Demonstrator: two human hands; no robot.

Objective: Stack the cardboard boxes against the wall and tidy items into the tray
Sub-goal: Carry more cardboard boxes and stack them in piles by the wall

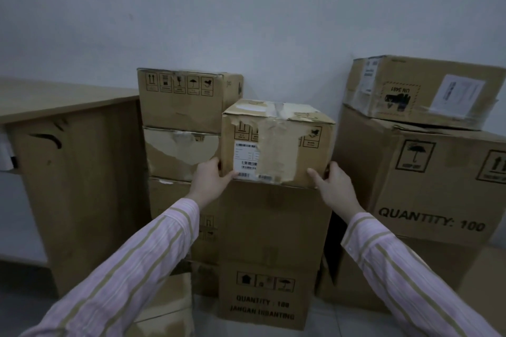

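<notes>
A small torn cardboard box [279, 142] with a white barcode label sits on top of the middle stack of boxes [273, 227] by the pale wall. My left hand [210, 180] grips its lower left corner, thumb on the front face. At the lower right corner, my right hand [332, 186] holds it the same way. Both sleeves are pink with stripes. No tray is in view.
A taller stack of worn boxes [183, 107] stands behind on the left. On the right, a large box marked QUANTITY: 100 [427, 186] carries a flatter box [421, 90]. A wooden desk [68, 172] stands at the far left. The floor is tiled.
</notes>
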